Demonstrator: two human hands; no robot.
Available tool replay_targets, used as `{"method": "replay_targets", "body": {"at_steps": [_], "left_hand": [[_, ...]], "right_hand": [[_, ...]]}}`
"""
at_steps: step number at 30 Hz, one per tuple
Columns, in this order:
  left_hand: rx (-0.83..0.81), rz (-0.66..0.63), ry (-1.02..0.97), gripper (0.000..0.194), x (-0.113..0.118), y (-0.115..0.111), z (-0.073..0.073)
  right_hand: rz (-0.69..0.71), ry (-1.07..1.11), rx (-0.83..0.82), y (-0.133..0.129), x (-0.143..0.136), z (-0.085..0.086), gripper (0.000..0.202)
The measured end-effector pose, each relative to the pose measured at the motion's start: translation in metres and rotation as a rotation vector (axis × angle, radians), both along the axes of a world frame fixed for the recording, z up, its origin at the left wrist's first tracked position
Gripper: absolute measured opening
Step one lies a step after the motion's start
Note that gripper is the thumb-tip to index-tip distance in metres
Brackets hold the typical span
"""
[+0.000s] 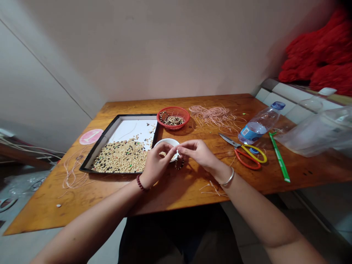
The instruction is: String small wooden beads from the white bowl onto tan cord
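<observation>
My left hand (157,161) and my right hand (200,154) meet fingertip to fingertip above the table. Both are closed in a pinch on a small beaded bracelet (179,163) of dark and pale beads, which hangs in a loop below the fingers. Behind my left hand is a white bowl (168,141), partly hidden, with some pale beads in it. To the left lies a black-rimmed tray (118,116) with a spread of loose cream, black and a few green beads (121,156). A red plastic basket (173,126) behind the bowl holds several beaded bracelets.
Pink cord (213,114) lies tangled at the back. On the right are scissors (244,149), a water bottle (254,126), a green strip (279,157) and a clear plastic bag (321,128). Cord scraps (216,189) lie near the front edge; a pink round card (91,136) is at left.
</observation>
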State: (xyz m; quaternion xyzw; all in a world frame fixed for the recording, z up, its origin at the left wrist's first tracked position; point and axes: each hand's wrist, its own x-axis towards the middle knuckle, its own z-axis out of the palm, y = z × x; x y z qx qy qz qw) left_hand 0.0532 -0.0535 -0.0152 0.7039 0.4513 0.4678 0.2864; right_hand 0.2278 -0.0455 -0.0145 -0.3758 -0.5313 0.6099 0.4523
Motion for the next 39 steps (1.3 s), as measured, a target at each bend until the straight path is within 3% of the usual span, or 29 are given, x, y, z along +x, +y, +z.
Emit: {"method": "replay_targets", "body": {"at_steps": [9,17,26,32,39], "left_hand": [[-0.036,-0.004,-0.094,0.026,0.0001,-0.0023,-0.0009],[-0.053,-0.097,-0.158,0.027,0.0001,-0.0017,-0.0006],[0.062,-0.049,-0.151,0.020,-0.0001,-0.0022,-0.0012],[0.067,-0.049,-0.160,0.022,-0.0010,-0.0026,-0.0008],[0.049,-0.068,-0.149,0.023,-0.0007,-0.0020,-0.0014]], "right_hand": [[0.123,0.009,0.011,-0.0019,0.0051,0.0012,0.035],[0.099,0.001,-0.010,-0.0006,0.0043,0.0019,0.029],[0.096,0.028,0.009,0.0000,0.0036,0.0034,0.022],[0.120,0.096,0.030,-0.0019,0.0004,0.0025,0.029],[0.075,0.012,0.058,0.0005,0.0020,-0.0007,0.033]]}}
